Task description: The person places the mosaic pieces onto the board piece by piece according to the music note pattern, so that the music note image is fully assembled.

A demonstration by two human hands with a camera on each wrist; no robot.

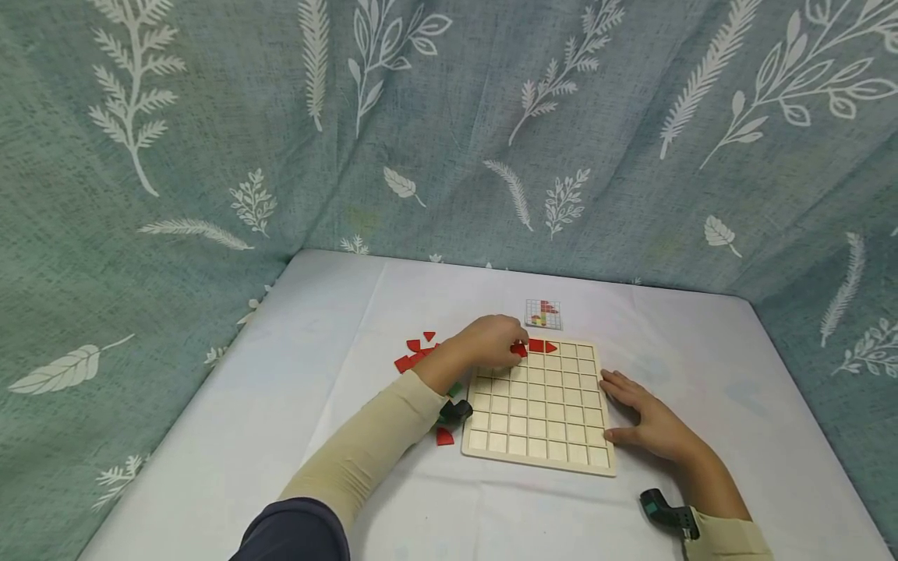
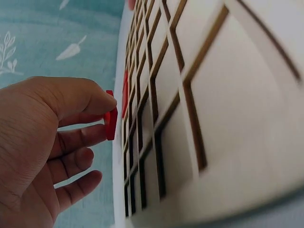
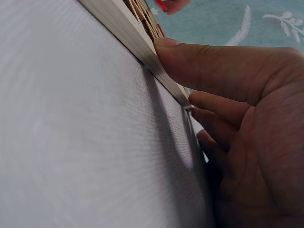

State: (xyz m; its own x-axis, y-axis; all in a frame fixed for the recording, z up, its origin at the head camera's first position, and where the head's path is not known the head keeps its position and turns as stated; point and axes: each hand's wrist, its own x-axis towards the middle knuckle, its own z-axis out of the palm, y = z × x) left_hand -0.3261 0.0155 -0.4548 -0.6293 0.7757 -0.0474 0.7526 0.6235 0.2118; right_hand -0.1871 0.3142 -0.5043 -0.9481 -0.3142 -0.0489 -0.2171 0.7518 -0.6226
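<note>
My left hand (image 1: 494, 340) is over the far left part of a wooden grid board (image 1: 536, 409), pinching a small red tile (image 2: 111, 118) between thumb and index finger. The other fingers are loosely bent in the left wrist view. In the board's far row lie a red square tile (image 1: 536, 345) and, beside it, a red pointed tile (image 1: 550, 347). My right hand (image 1: 652, 421) rests at the board's right edge. Its thumb (image 3: 204, 66) and fingertips touch the side of the board, with the fingers fairly straight.
Several loose red tiles (image 1: 405, 363) lie left of the board, partly behind my left forearm. A green tile (image 1: 455, 389) and a red rounded tile (image 1: 445, 437) are nearer the board's left edge. Beyond the far edge lies a small printed pattern card (image 1: 543, 314).
</note>
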